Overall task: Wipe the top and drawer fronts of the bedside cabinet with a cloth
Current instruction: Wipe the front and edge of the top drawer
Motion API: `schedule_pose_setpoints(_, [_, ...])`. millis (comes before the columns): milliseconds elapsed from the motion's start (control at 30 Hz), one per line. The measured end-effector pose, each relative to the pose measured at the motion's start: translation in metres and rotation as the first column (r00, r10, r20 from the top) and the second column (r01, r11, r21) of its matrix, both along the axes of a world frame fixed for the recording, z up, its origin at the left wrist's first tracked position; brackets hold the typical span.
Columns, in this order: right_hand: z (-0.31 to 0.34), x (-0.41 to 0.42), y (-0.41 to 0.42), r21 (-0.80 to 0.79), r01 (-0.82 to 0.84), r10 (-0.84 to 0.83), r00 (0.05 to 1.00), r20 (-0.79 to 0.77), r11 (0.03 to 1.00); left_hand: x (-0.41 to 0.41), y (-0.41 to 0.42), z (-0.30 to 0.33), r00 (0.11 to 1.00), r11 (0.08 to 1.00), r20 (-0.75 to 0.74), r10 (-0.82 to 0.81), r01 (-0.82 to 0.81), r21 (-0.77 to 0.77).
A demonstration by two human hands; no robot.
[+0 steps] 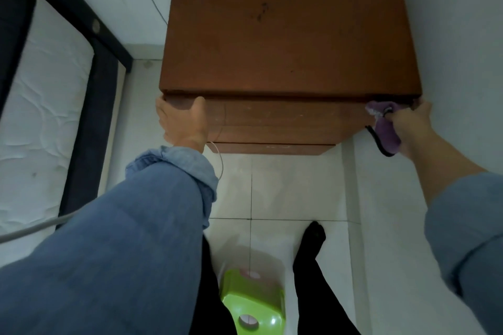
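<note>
The brown wooden bedside cabinet [288,35] stands straight ahead, seen from above, its drawer fronts [285,122] facing me. My left hand [183,122] grips the left front corner just under the top, thumb on the upper drawer front and fingers wrapped round the side. My right hand [411,122] is at the right front corner and holds a purple cloth [385,130] with black edging. The cloth is bunched against that corner and hangs down below the hand.
A bed with a white mattress [40,117] and dark frame [89,106] stands on the left. A white wall [457,49] is close to the cabinet's right side. On the white tiled floor [294,187] a green plastic stool [253,304] sits between my legs. A thin cable [217,160] hangs by my left wrist.
</note>
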State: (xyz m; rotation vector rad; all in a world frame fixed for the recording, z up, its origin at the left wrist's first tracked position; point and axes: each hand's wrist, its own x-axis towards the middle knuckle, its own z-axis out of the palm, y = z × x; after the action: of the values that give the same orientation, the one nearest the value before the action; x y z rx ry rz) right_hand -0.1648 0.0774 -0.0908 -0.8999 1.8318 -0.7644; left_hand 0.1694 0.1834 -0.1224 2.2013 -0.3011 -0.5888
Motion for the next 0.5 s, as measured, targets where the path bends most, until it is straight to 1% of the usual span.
schedule_pose_setpoints(233, [0.002,0.003,0.023,0.014,0.064,-0.064,0.998,0.012,0.998,-0.004,0.022,-0.008,1.000,1.000,0.016,0.001,-0.001,-0.002])
schedule_pose_setpoints(300, [0.000,0.000,0.031,0.001,0.064,-0.064,0.998,0.012,0.998,-0.006,0.030,-0.009,0.999,1.000,0.048,0.014,-0.014,0.011])
schedule_pose_setpoints(400, [0.005,-0.006,0.036,0.021,0.066,-0.066,0.998,-0.006,0.998,-0.010,0.038,-0.007,0.990,0.999,0.138,-0.003,-0.005,0.054])
schedule_pose_setpoints(433, [0.003,-0.011,0.034,0.024,0.087,-0.086,0.996,-0.034,0.996,-0.010,0.039,-0.008,0.988,0.998,0.153,-0.006,-0.003,0.059])
schedule_pose_setpoints(500, [0.006,-0.014,0.034,-0.019,0.151,-0.152,0.987,-0.054,0.988,-0.010,0.041,-0.010,0.988,0.999,0.155,0.002,-0.007,0.032])
